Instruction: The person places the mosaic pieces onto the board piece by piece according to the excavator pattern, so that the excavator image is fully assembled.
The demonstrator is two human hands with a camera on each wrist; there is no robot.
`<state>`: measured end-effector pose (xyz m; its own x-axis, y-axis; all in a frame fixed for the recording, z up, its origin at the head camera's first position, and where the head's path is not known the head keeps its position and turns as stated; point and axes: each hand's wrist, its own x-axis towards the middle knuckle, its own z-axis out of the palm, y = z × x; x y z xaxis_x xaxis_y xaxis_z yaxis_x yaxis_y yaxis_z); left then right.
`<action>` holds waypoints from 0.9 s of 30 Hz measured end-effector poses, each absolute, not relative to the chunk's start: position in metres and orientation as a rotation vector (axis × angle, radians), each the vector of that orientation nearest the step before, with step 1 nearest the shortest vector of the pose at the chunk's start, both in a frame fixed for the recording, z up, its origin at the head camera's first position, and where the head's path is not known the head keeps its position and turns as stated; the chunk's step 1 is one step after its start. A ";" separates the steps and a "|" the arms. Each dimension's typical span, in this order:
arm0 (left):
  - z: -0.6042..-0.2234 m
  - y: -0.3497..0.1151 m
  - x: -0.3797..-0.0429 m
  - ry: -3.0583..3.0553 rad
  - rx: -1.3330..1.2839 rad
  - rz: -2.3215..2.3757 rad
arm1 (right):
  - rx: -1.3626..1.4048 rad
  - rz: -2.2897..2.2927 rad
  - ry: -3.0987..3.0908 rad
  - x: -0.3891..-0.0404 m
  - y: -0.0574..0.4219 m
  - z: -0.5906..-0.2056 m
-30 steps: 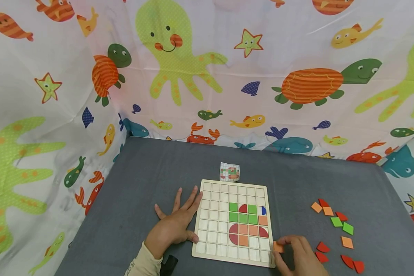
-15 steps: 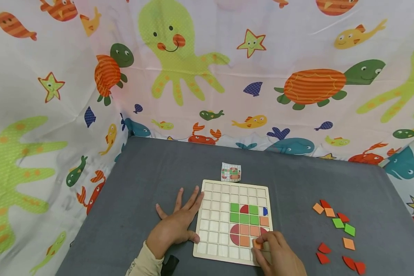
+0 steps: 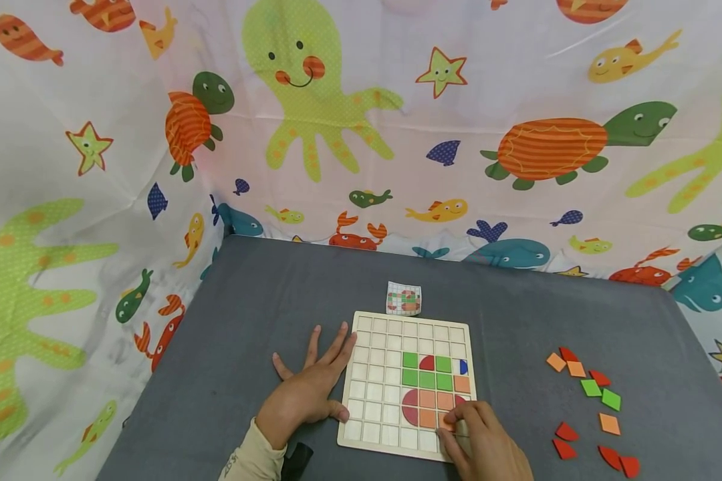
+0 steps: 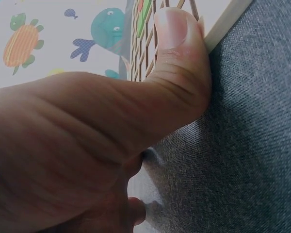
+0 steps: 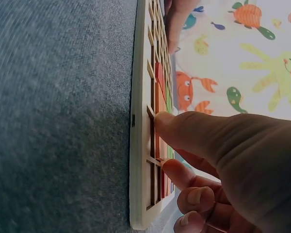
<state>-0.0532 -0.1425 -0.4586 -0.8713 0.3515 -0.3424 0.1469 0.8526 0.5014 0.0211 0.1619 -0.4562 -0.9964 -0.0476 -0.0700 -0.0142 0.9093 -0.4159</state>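
A light wooden grid board (image 3: 373, 377) lies on the grey table, with green squares (image 3: 427, 379), orange squares and dark red quarter-round tiles set in its cells. My right hand (image 3: 490, 444) pinches an orange square tile (image 3: 446, 422) between thumb and fingers, at a cell of the lower right part. In the right wrist view the thumb (image 5: 172, 125) and a fingertip are right at the board's surface. Spread wide, my left hand (image 3: 303, 397) rests at the board's left edge; its thumb (image 4: 179, 48) touches the rim in the left wrist view.
Loose red, orange and green tiles (image 3: 591, 388) lie scattered on the grey tabletop (image 3: 517, 321) to the right. A small printed pattern card (image 3: 404, 298) sits just behind the board. Behind the table hangs a sea-animal curtain (image 3: 349, 133).
My right hand has carried the orange square tile leftward from beside the board's right edge to a cell in the lower right. The left hand has stayed at the board's left edge.
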 end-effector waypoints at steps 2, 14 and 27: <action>-0.450 -0.140 -0.052 2.588 0.347 0.654 | -0.047 -0.644 2.979 0.020 0.163 -0.457; -0.447 -0.139 -0.052 2.555 0.319 0.656 | -0.029 -0.631 2.976 0.021 0.165 -0.457; -0.443 -0.137 -0.050 2.589 0.308 0.621 | -0.044 -0.653 3.013 0.021 0.166 -0.457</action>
<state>-0.0502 -0.1370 -0.4427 -0.8705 0.3134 -0.3796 0.1069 0.8731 0.4757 0.0214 0.1660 -0.4566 -0.9979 -0.0399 -0.0505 -0.0154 0.9099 -0.4145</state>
